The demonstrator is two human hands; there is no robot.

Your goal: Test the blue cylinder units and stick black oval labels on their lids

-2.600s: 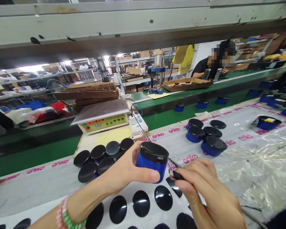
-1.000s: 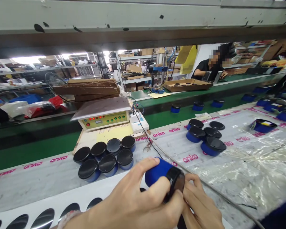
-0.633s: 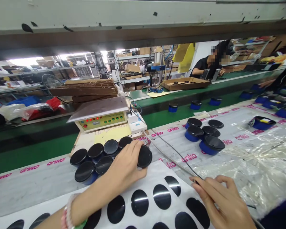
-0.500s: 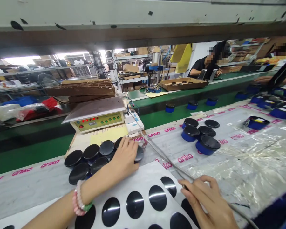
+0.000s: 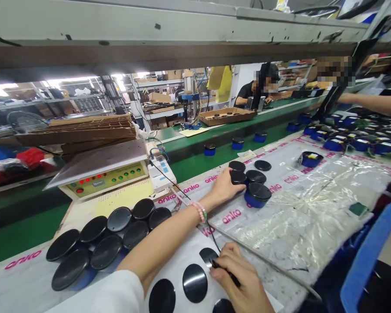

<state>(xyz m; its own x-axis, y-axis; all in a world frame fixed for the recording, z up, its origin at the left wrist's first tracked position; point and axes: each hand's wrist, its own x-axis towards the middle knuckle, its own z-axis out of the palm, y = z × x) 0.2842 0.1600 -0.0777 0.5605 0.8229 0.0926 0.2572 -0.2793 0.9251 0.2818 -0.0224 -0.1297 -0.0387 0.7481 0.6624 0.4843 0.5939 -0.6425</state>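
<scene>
My left hand [image 5: 227,186] reaches forward, thumb and fingers around a blue round case with a black top [image 5: 238,177]. Similar cases stand against it, among them a nearer blue one [image 5: 258,194]. In my right hand [image 5: 239,278] is a dark pen-like tool [image 5: 226,271] with a thin black cord, its tip over a black disc [image 5: 208,257] on a white sheet [image 5: 179,271]. Whether the tip touches the disc I cannot tell. More glossy black discs [image 5: 195,283] lie on the sheet. Beside my left forearm is a group of several black-topped cases [image 5: 106,252].
A control box [image 5: 107,180] with red and green lights and a white power strip [image 5: 161,174] stand at the left. A grey cable [image 5: 257,243] crosses the plastic-covered table. Blue cases [image 5: 237,143] sit on the green conveyor [image 5: 185,158]. A co-worker's arm [image 5: 371,103] shows at right.
My left hand has left the near group of cases and moved right and forward to the farther group. My right hand has moved left over the sheet. The view has turned right.
</scene>
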